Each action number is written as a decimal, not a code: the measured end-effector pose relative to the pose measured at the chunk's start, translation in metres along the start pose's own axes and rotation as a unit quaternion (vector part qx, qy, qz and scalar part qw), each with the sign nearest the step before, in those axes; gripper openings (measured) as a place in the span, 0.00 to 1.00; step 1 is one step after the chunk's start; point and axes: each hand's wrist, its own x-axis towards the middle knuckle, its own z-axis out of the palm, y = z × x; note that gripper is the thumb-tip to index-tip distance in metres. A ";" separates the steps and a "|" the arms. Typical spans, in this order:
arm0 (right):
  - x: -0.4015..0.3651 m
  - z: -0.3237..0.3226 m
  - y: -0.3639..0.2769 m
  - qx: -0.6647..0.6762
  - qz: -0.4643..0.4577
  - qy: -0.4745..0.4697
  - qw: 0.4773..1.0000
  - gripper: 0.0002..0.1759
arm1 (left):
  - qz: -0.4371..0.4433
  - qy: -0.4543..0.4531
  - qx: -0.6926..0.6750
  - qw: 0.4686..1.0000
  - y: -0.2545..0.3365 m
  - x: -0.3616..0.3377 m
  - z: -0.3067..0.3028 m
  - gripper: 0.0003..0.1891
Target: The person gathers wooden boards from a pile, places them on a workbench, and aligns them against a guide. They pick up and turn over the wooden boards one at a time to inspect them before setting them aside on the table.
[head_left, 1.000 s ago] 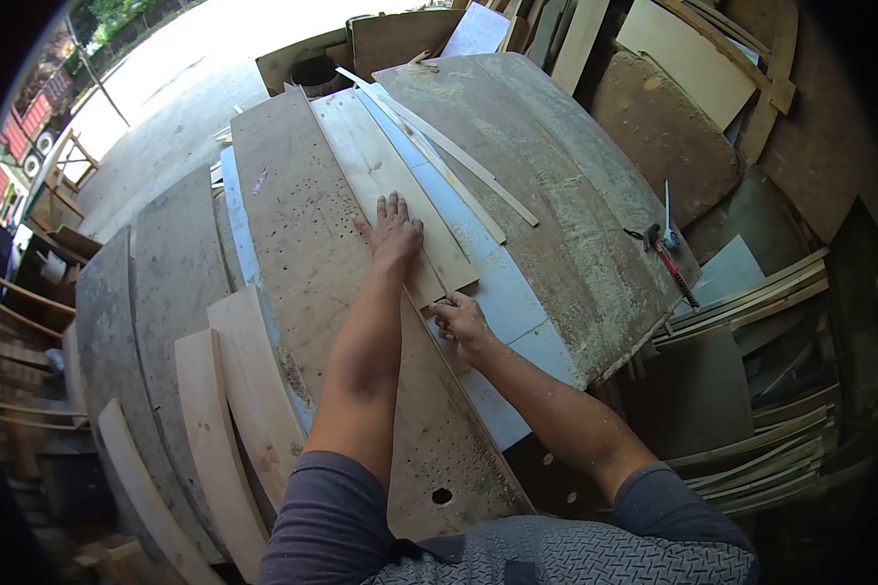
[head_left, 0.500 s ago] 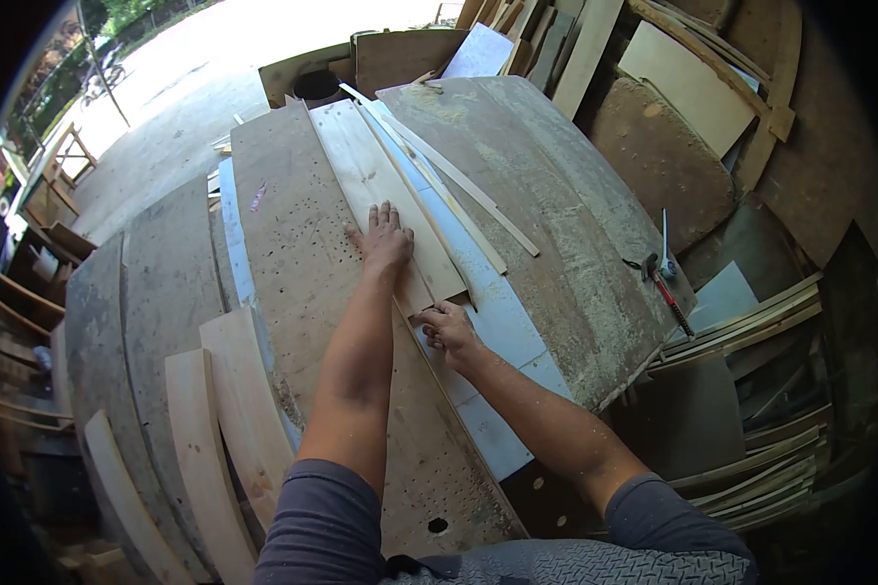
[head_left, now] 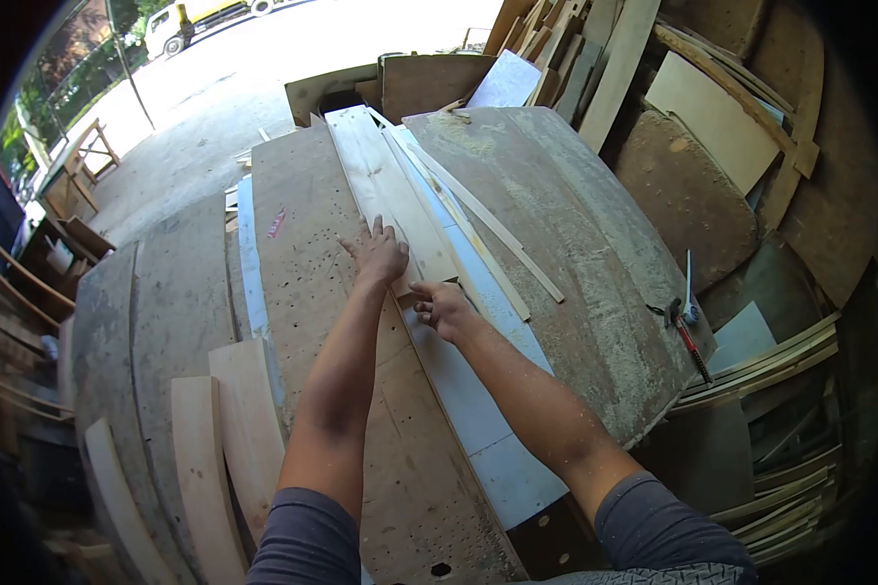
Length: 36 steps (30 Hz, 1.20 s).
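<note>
A long pale wooden board lies lengthwise on the worn, pitted workbench. My left hand rests with spread fingers on the board's left edge, near its closer end. Just right of it, my right hand is at the board's near end, its fingers bent and partly apart; whether it grips anything is hidden. Beneath and beside the board runs a pale blue sheet. Thin wooden strips lie to the right of the board.
Shorter planks lie at the lower left. A red-handled hammer sits on the bench's right edge. Stacked boards and offcuts lean at the upper right. A truck stands outside at the top left.
The board has slid toward me relative to the bench's far edge. My right hand's fingers have loosened and spread a little. The view has shifted, and a truck now shows outside.
</note>
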 end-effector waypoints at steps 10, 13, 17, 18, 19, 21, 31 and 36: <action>0.062 0.023 -0.023 0.012 0.004 -0.007 1.000 0.06 | -0.089 0.067 -0.162 0.981 -0.005 -0.151 0.044 0.37; 0.060 0.038 -0.026 0.022 -0.008 0.040 0.999 0.08 | -0.063 0.105 -0.121 0.985 0.007 -0.172 0.059 0.40; 0.082 0.049 -0.022 0.102 -0.042 0.058 0.992 0.12 | -0.018 0.140 -0.128 0.982 0.008 -0.172 0.067 0.40; 0.083 0.051 -0.021 0.119 -0.062 0.075 0.988 0.11 | -0.021 0.143 -0.127 0.981 0.008 -0.172 0.069 0.40; 0.085 0.054 -0.022 0.116 -0.063 0.069 0.989 0.11 | -0.015 0.157 -0.129 0.979 0.008 -0.171 0.071 0.39; 0.088 0.058 -0.026 0.242 -0.048 0.006 0.969 0.08 | -0.012 0.178 -0.129 0.976 0.007 -0.171 0.073 0.39; 0.110 0.061 -0.082 0.071 -0.067 -0.016 0.995 0.18 | -0.025 0.166 -0.152 0.974 0.009 -0.178 0.055 0.37; 0.099 0.045 -0.070 0.087 -0.159 0.026 0.983 0.18 | -0.026 0.184 -0.138 0.973 0.011 -0.180 0.055 0.37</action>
